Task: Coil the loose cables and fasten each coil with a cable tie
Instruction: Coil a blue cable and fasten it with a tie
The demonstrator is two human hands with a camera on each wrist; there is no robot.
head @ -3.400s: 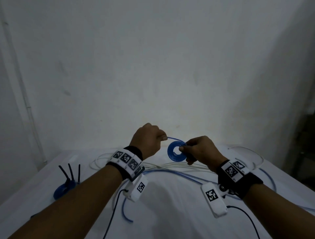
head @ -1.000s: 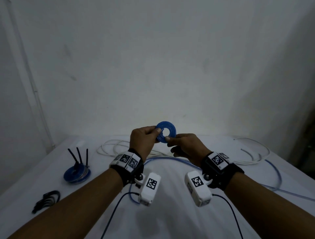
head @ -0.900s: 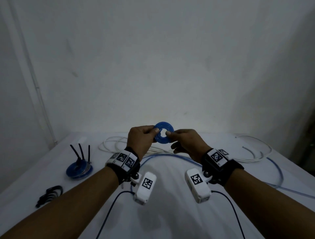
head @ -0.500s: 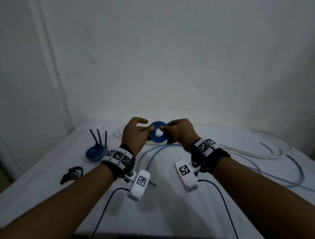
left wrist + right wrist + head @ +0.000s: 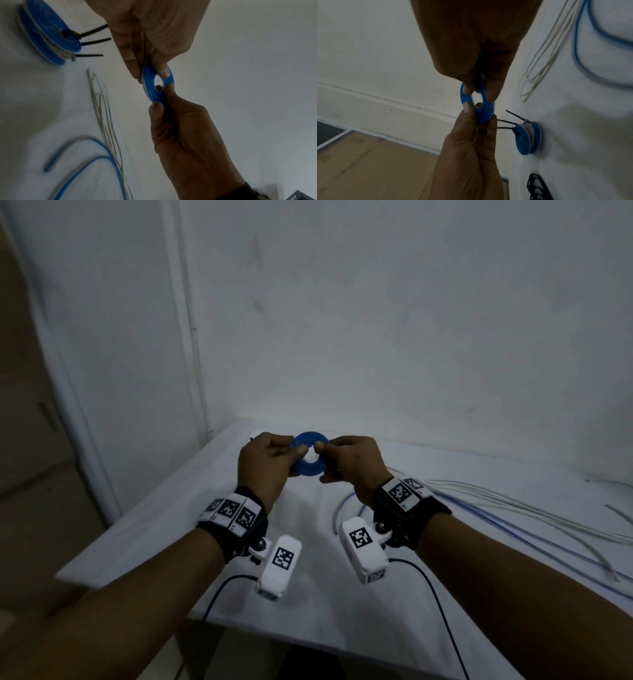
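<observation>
I see both hands raised above the white cloth-covered table [image 5: 445,542], sharing one small flat blue cable coil [image 5: 309,453], ring-shaped with an open centre. Left hand [image 5: 263,467] pinches the coil's left rim between thumb and fingertips; remaining fingers curl in behind it. Right hand [image 5: 352,463] pinches the opposite rim the same way, thumb on the near face. In the left wrist view one fingertip of the right hand pokes into the coil's hole. Coil is clear of the table, tilted towards the head camera.

On the table: a finished stack of blue and white coils [image 5: 49,35] with three black cable tie tails [image 5: 91,43] sticking out, loose white cables [image 5: 513,505] and loose blue cable [image 5: 106,159] spread to the right, and a bundle of spare black cable ties [image 5: 537,188] near the table edge.
</observation>
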